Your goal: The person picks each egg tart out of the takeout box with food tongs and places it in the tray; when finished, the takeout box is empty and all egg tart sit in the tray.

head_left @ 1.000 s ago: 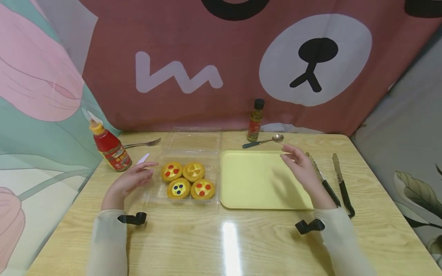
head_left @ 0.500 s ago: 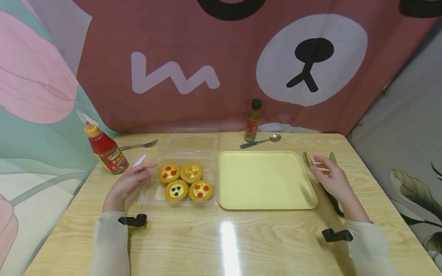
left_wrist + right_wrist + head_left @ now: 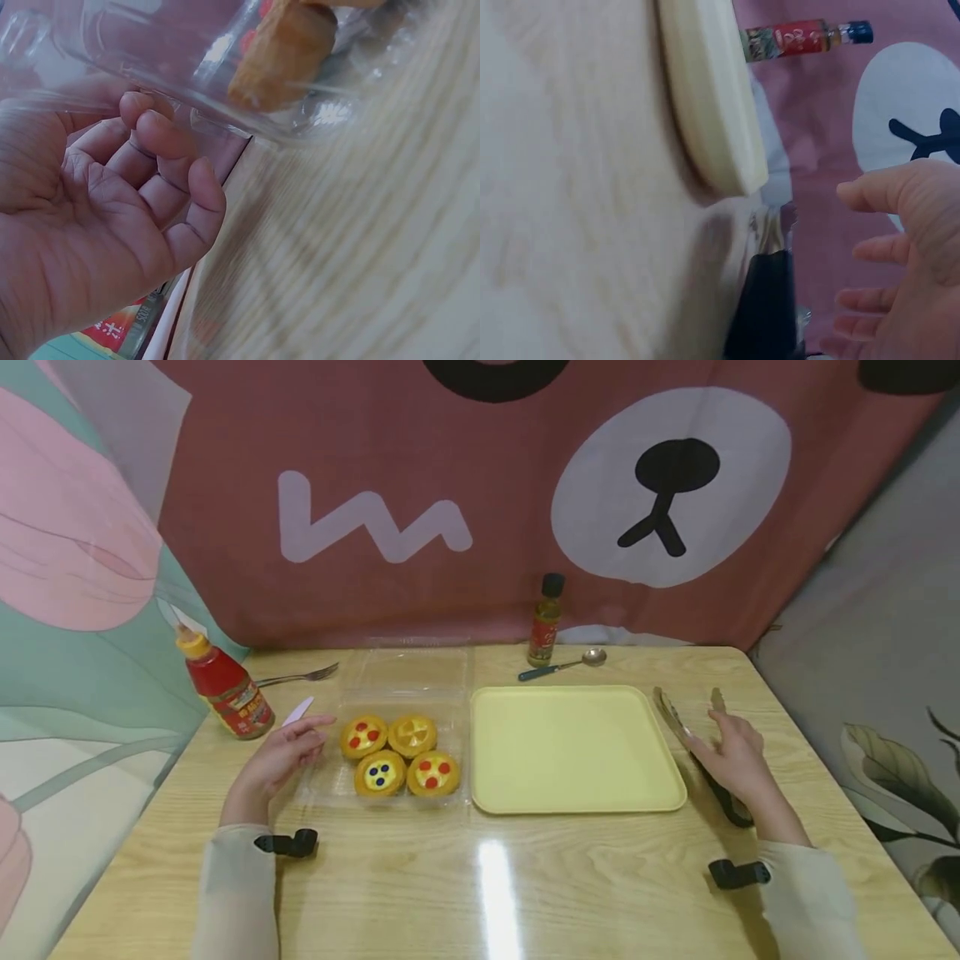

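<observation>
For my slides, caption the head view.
Right hand over tongs beside yellow tray; left hand beside four tarts in a clear box.

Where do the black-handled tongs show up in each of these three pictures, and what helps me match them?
Head: tongs at right, beside the yellow tray, partly hidden by the right hand.
Left wrist: not in it.
Right wrist: tongs at the bottom, just right of centre.
Shared landmark: the wooden table, visible in all three.
</observation>
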`<action>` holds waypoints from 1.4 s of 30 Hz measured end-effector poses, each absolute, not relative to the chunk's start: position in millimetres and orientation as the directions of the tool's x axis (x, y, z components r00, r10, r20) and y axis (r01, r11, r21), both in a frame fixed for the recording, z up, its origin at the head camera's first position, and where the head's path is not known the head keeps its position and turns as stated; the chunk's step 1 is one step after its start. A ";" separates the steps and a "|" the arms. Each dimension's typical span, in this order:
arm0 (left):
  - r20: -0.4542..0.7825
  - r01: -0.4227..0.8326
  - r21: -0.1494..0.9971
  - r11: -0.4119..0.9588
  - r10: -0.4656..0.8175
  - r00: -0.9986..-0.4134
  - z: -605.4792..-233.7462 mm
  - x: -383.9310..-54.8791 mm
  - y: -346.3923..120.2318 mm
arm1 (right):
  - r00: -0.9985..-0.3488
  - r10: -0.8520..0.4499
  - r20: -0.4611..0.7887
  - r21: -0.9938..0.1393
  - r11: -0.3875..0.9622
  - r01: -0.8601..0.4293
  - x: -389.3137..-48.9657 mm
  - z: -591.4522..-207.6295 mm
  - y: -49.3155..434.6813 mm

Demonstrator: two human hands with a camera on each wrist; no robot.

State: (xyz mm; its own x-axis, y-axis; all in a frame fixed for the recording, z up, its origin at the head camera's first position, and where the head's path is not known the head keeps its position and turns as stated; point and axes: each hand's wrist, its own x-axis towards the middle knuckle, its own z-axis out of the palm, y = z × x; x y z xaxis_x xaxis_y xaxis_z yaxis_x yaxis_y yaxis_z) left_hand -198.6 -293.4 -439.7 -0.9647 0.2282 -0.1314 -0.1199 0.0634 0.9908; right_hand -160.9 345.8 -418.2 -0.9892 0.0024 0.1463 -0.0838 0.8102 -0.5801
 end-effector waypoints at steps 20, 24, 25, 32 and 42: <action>-0.147 -0.140 0.989 0.047 0.223 -0.964 -441.9 -194.8 -292.0 | -0.988 0.115 -0.101 -0.508 0.848 0.151 -158.2 -440.6 359.2; -0.149 -0.144 0.989 0.040 0.224 -0.963 -441.6 -194.1 -292.5 | -0.984 0.126 -0.126 -0.468 0.867 0.171 -156.7 -439.1 358.2; -0.150 -0.144 0.989 0.040 0.225 -0.963 -441.5 -194.0 -292.6 | -0.984 0.127 -0.122 -0.451 0.876 0.169 -156.2 -438.9 358.1; -0.154 -0.144 0.988 0.064 0.223 -0.962 -441.1 -194.6 -292.7 | -0.975 0.172 -0.143 -0.386 0.897 0.214 -154.4 -437.9 359.4; -0.156 -0.147 0.988 0.055 0.221 -0.963 -440.2 -196.2 -292.9 | -0.974 0.201 -0.101 -0.384 0.896 0.224 -157.2 -440.9 359.9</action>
